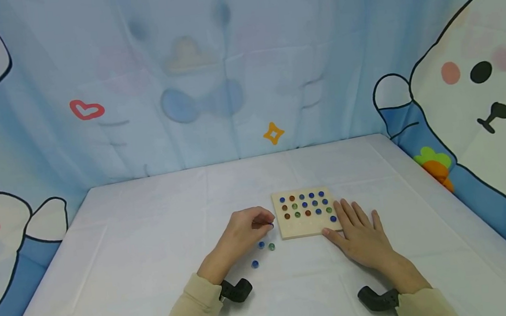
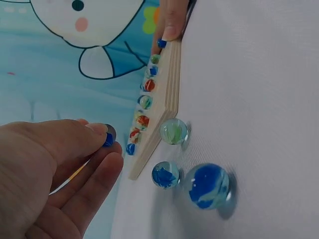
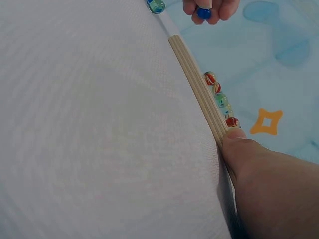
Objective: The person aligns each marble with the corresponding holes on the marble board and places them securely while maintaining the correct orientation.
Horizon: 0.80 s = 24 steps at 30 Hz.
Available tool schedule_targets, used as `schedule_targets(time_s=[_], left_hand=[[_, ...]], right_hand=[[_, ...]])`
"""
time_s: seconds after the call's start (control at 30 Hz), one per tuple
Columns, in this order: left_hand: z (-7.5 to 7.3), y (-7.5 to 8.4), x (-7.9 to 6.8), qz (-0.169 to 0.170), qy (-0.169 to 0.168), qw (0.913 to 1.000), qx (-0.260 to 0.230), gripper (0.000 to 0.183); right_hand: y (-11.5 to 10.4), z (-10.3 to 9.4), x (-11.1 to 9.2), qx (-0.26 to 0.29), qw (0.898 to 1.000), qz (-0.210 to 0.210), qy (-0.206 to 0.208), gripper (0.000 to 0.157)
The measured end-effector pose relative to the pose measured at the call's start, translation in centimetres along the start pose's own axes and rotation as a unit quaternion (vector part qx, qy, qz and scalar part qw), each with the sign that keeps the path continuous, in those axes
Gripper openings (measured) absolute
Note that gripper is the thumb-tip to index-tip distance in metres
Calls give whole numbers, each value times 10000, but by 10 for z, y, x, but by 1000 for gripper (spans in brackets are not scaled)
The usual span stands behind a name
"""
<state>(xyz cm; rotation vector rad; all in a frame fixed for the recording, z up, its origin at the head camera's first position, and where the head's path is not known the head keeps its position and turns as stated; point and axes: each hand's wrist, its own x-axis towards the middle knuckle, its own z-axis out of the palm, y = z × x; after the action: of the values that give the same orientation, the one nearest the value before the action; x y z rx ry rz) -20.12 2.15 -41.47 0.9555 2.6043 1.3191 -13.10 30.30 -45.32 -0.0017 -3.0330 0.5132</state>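
Between the thumb and fingertips of my left hand I pinch a blue marble, just off the left edge of a pale wooden board. Rows of blue, red and green marbles sit in the board's upper part, and one blue marble sits near its right front. My right hand lies with fingers spread along the board's right edge, its thumb touching the front edge. Loose on the cloth near my left hand are a green marble and two blue marbles.
A white cloth covers the table. Behind and beside it hangs a light-blue curtain printed with cartoon animals. Black wrist cameras are strapped to both wrists, over beige sleeves.
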Motion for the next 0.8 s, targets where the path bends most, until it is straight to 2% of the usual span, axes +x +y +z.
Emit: schedule_targets(time_s=[0.33,0.8], left_hand=[[8,10,9,44,-95,9998,-182,20],[27,19,23,190,-158,9995,-176,17]], right_hand=[[0,0,1,-33,10000,12,-14,93],[0,1,1,-74,10000,22,-36,93]])
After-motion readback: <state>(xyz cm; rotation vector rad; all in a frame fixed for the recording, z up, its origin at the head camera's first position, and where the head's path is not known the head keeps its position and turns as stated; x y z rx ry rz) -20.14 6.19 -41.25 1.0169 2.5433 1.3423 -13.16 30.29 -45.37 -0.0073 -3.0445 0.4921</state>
